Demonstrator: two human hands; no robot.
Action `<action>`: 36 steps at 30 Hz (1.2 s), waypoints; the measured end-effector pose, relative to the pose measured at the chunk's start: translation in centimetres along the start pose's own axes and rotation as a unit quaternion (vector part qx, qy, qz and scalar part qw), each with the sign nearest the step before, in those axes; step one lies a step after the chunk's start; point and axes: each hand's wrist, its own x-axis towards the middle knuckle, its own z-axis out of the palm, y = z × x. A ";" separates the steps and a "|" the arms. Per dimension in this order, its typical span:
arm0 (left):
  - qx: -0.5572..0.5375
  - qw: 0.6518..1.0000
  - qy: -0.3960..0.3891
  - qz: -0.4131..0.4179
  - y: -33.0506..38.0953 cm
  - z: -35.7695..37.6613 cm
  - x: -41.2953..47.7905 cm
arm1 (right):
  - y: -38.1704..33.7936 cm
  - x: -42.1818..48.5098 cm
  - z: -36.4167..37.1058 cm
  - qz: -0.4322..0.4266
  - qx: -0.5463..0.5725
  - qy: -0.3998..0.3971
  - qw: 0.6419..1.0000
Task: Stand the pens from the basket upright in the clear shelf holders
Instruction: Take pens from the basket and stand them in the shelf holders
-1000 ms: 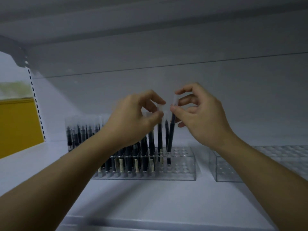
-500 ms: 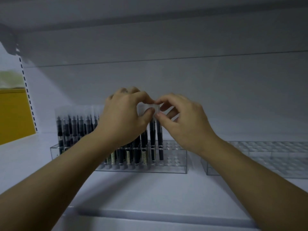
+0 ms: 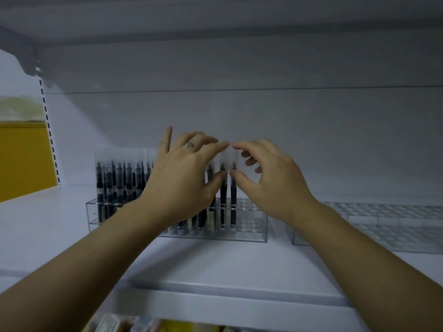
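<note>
A clear holder (image 3: 251, 227) on the white shelf holds several black pens (image 3: 115, 185) with frosted caps, standing upright. The two rightmost pens (image 3: 223, 195) stand side by side in its holes. My left hand (image 3: 184, 180) is in front of the pen rows with fingers spread, its thumb and forefinger tips touching the cap of the left one. My right hand (image 3: 271, 180) is just right of it, fingers loosely bent, thumb and forefinger tips at the cap of the right pen (image 3: 233, 200). The basket is out of sight.
A second clear holder (image 3: 383, 226) with bare holes stands to the right on the same shelf (image 3: 215, 267). Another shelf board hangs close above. A yellow panel (image 3: 24, 159) is at far left. Coloured packages (image 3: 143, 324) show below the shelf edge.
Both hands have lowered their pens into the holder's holes and loosened their pinch. The left fingers have spread out.
</note>
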 end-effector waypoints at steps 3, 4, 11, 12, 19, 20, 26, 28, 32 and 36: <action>-0.002 1.000 -0.018 -0.009 0.7 -1.1 -0.7 | -1.1 -0.7 -1.1 0.010 -0.045 -0.019 0.999; -0.009 1.000 -0.018 -0.008 0.9 -1.6 -1.0 | -1.6 -1.3 -1.4 0.013 -0.064 -0.031 0.997; -0.056 0.998 0.022 0.021 2.9 -5.0 -4.6 | -5.4 -6.8 -3.8 0.020 -0.103 -0.034 0.994; -0.071 0.997 0.028 0.027 3.2 -5.3 -5.4 | -5.9 -7.5 -4.2 0.023 -0.105 -0.031 0.994; -0.186 0.978 0.081 0.046 5.9 -5.5 -12.7 | -9.5 -14.8 -5.4 0.033 -0.094 -0.033 0.995; -0.196 0.976 0.080 0.048 6.3 -5.2 -14.0 | -9.9 -16.0 -5.4 0.033 -0.092 -0.027 0.995; -0.280 0.960 0.001 -0.006 8.0 -1.6 -21.8 | -10.3 -23.5 -3.7 0.075 -0.057 -0.092 0.991; -0.290 0.955 -0.057 -0.038 8.5 0.1 -24.4 | -9.8 -26.2 -2.4 0.103 -0.070 -0.127 0.984; -0.289 0.937 -0.183 -0.078 9.5 4.2 -29.2 | -8.0 -31.6 0.8 0.172 -0.083 -0.235 0.953; -0.293 0.896 -0.306 -0.135 11.7 8.5 -34.2 | -6.0 -37.7 4.0 0.254 -0.077 -0.353 0.897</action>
